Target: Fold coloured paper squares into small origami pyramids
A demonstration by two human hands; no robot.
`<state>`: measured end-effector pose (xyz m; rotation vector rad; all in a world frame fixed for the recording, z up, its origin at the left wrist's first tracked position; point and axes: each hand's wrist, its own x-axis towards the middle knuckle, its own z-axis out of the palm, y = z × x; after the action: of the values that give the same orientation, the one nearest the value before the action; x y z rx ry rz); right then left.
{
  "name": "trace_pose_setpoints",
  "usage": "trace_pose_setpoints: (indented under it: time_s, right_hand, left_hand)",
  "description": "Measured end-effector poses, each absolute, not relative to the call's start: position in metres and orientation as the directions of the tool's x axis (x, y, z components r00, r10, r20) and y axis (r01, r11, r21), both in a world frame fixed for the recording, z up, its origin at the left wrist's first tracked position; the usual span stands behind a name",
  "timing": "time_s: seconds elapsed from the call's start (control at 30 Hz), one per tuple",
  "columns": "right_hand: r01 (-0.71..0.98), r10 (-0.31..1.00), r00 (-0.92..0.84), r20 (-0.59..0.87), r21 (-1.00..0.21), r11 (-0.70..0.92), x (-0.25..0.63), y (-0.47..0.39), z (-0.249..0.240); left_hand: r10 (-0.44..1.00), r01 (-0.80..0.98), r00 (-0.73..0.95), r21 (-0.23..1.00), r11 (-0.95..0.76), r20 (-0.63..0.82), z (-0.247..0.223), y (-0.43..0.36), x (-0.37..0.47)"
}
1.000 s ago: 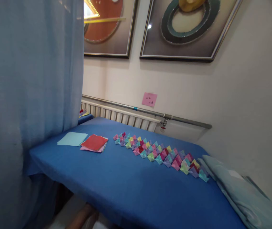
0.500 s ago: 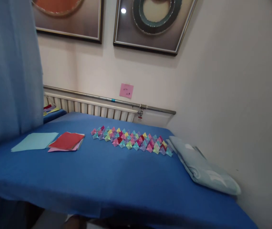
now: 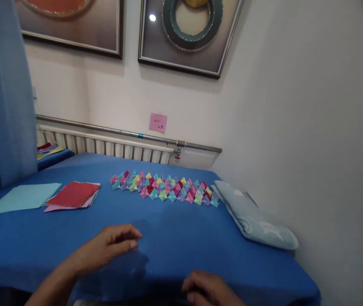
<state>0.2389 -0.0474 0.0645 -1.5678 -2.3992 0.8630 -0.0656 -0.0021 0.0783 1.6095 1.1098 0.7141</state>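
My left hand [image 3: 114, 245] hovers over the near part of the blue-covered table [image 3: 165, 238], its thumb and fingers apart and holding nothing. Lower and to the right, my right hand [image 3: 208, 289] is at the table's front edge, fingers curled with a gap to the thumb and nothing seen between them. Beyond both hands lie rows of small folded paper pieces [image 3: 163, 195] in many colours. A stack of red and pink paper sheets [image 3: 73, 194] is to the left, beside light blue sheets [image 3: 22, 198].
A folded pale blue cloth [image 3: 254, 219] lies at the right by the wall. A curtain [image 3: 6, 93] hangs at the left. Behind the table are a radiator [image 3: 120, 149], a pipe and a pink note [image 3: 158, 122].
Both hands have come into view from below. The view has shifted slightly, so the table's things appear further left.
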Motion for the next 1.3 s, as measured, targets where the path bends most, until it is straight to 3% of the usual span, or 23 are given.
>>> trace_pose_setpoints:
  time_s: [0.07, 0.23, 0.37, 0.5, 0.57, 0.7, 0.9, 1.03, 1.2, 1.3]
  right_hand:
    - [0.689, 0.862, -0.502, -0.067, -0.634, 0.352, 0.226, -0.03, 0.07]
    - [0.649, 0.814, -0.581, -0.022, -0.617, 0.446, 0.193, 0.014, 0.062]
    - [0.658, 0.788, -0.608, -0.091, -0.612, 0.438, 0.184, 0.035, 0.044]
    - [0.663, 0.769, -0.621, -0.151, -0.625, 0.412, 0.184, 0.053, 0.033]
    - [0.669, 0.754, -0.629, -0.19, -0.627, 0.401, 0.179, 0.065, 0.034]
    - [0.657, 0.692, -0.684, -0.232, -0.608, 0.445, 0.154, 0.093, 0.044]
    - [0.503, 0.583, -0.812, 0.027, -0.473, 0.724, 0.107, 0.12, 0.027]
    - [0.515, 0.617, -0.75, 0.239, -0.374, 0.771, 0.098, 0.122, -0.003]
    - [0.494, 0.588, -0.768, 0.254, -0.349, 0.796, 0.1, 0.125, -0.013]
    - [0.466, 0.575, -0.78, 0.248, -0.384, 0.797, 0.099, 0.129, -0.01]
  left_hand:
    - [0.958, 0.283, 0.284, 0.958, -0.045, -0.039, 0.087, 0.003, -0.08]
    - [0.997, 0.12, -0.071, 0.992, 0.041, -0.033, 0.096, 0.018, -0.12]
    - [0.872, 0.045, -0.489, 0.997, 0.056, -0.027, 0.093, 0.03, -0.177]
    - [0.671, 0.037, -0.741, 0.999, 0.021, 0.014, 0.088, 0.047, -0.217]
    - [0.64, 0.045, -0.768, 0.999, 0.02, 0.022, 0.083, 0.063, -0.212]
    - [0.752, 0.079, -0.659, 0.996, 0.036, 0.025, 0.068, 0.112, -0.161]
    - [0.837, 0.123, -0.542, 0.992, -0.012, 0.077, 0.062, 0.195, -0.099]
    - [0.767, 0.145, -0.62, 0.985, -0.093, 0.163, 0.057, 0.232, -0.092]
    - [0.606, 0.243, -0.745, 0.959, -0.144, 0.279, 0.034, 0.241, -0.098]
    - [0.599, 0.327, -0.73, 0.938, -0.117, 0.329, 0.021, 0.235, -0.107]
